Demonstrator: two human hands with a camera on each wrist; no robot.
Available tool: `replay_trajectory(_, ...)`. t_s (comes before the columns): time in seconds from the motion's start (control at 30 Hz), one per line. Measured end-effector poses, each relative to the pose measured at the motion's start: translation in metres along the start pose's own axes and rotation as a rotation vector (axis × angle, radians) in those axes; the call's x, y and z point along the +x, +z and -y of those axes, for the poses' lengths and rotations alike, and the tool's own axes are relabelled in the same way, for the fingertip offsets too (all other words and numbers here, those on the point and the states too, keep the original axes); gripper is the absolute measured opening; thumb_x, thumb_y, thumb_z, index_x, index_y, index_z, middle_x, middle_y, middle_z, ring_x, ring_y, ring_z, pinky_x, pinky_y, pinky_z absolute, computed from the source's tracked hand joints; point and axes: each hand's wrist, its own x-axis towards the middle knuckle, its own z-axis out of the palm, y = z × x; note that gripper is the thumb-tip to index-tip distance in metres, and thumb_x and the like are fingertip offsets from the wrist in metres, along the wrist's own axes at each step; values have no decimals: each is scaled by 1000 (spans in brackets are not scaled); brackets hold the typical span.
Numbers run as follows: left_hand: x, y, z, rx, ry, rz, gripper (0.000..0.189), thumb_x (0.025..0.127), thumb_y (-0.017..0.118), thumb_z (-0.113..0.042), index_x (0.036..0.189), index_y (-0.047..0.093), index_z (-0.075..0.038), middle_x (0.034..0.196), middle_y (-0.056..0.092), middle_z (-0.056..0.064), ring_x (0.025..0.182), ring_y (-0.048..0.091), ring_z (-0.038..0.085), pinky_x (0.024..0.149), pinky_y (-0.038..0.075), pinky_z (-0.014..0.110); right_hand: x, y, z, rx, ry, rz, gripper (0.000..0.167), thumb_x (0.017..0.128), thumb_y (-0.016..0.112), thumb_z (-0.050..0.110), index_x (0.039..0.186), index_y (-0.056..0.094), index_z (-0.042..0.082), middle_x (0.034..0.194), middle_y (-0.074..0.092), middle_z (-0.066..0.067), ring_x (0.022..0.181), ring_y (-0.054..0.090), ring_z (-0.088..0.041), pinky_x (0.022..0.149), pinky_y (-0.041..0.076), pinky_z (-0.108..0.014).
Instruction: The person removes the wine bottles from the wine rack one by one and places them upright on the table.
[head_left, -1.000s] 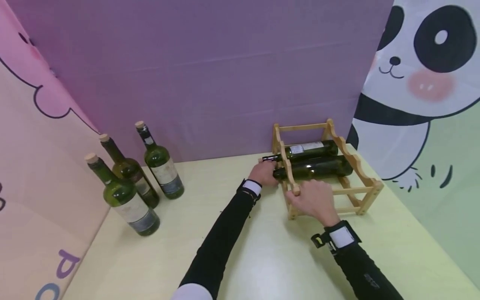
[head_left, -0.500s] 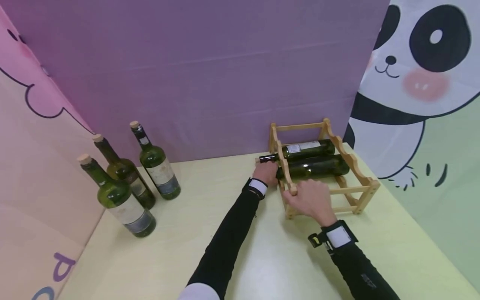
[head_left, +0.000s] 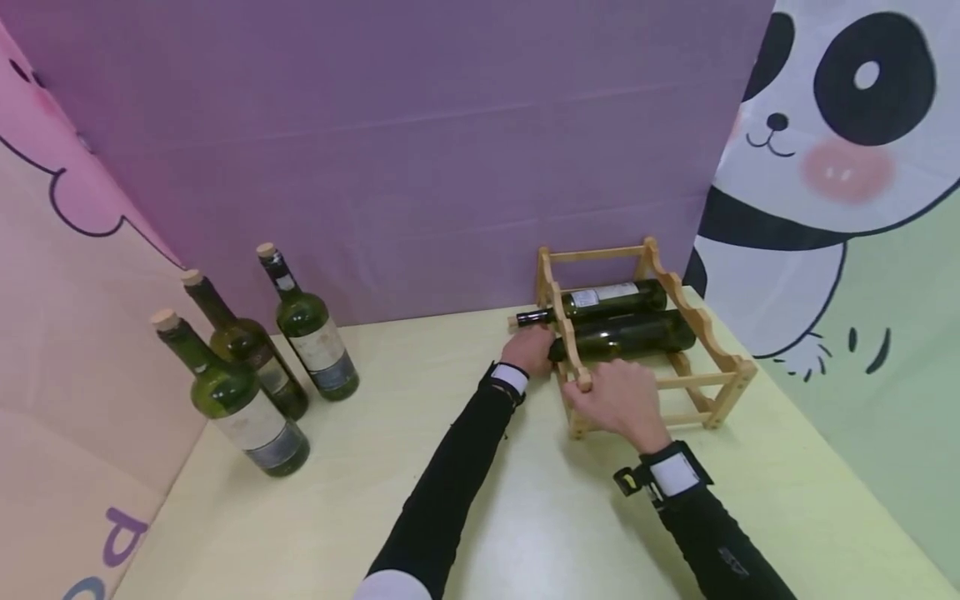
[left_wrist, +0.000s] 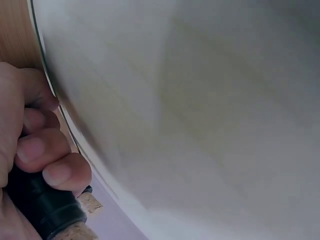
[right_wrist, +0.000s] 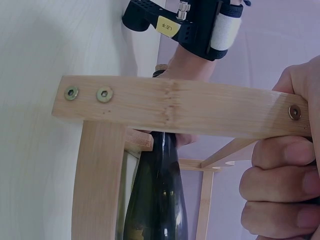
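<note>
Head: wooden rack [head_left: 696, 380] on the right of the counter [head_left: 420, 417], two bottles lying in it, necks pointing left. Left hand [head_left: 529, 350] at the neck of the front bottle [head_left: 641, 335]; rear bottle [head_left: 615, 298] just behind. Right hand [head_left: 621, 400] on the rack's near corner. Three corked bottles [head_left: 258, 429] upright at left, well apart from rack.

Left wrist: left hand's fingers curled round the dark neck, its cork [left_wrist: 76, 232] sticking out; second cork [left_wrist: 90, 203] just beyond.

Right wrist: right hand's fingers wrapped round the rail [right_wrist: 200, 106]; front bottle's neck passes behind it.
</note>
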Motion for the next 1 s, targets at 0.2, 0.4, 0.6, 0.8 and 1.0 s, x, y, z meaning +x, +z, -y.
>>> replay_trajectory(0.2, -4, -5, 2, -25, -5, 32, 30, 85, 82, -22, 111, 71, -12, 115, 74, 7, 103, 71, 21, 87, 59, 34, 2, 1, 1, 2, -1, 18, 61, 90, 65, 50, 47, 31, 22, 45, 25, 10, 41, 28, -11, 39, 18, -25)
replay_trajectory(0.4, -6, -12, 2, -80, 8, 17, 29, 82, 83, -19, 105, 68, -12, 110, 75, 7, 94, 71, 20, 78, 60, 35, 0, -2, 1, 1, 4, 21, 60, 90, 62, 50, 48, 31, 22, 45, 25, 10, 42, 27, -10, 39, 18, -25)
replay_trajectory(0.6, -10, -13, 6, -48, 23, -14, 27, 82, 83, -17, 105, 69, -14, 110, 76, 4, 92, 73, 20, 77, 59, 35, -1, -3, 0, -1, 9, 30, 60, 91, 60, 50, 47, 31, 22, 45, 25, 10, 42, 26, -10, 39, 17, -25)
replay_trajectory(0.8, -15, -15, 15, -47, 34, -46, 38, 82, 81, -14, 119, 71, -20, 110, 77, 4, 95, 73, 20, 79, 60, 36, 0, -2, 0, -11, 12, 16, 59, 90, 61, 50, 47, 31, 22, 45, 25, 10, 42, 27, -10, 39, 17, -26)
replay_trajectory(1.0, -20, -16, 29, -49, -37, -19, 25, 85, 79, -17, 109, 73, -13, 104, 76, 7, 89, 71, 21, 79, 59, 37, -1, -1, 0, -46, -6, -3, 60, 90, 61, 51, 47, 30, 22, 45, 24, 10, 42, 27, -11, 40, 16, -26)
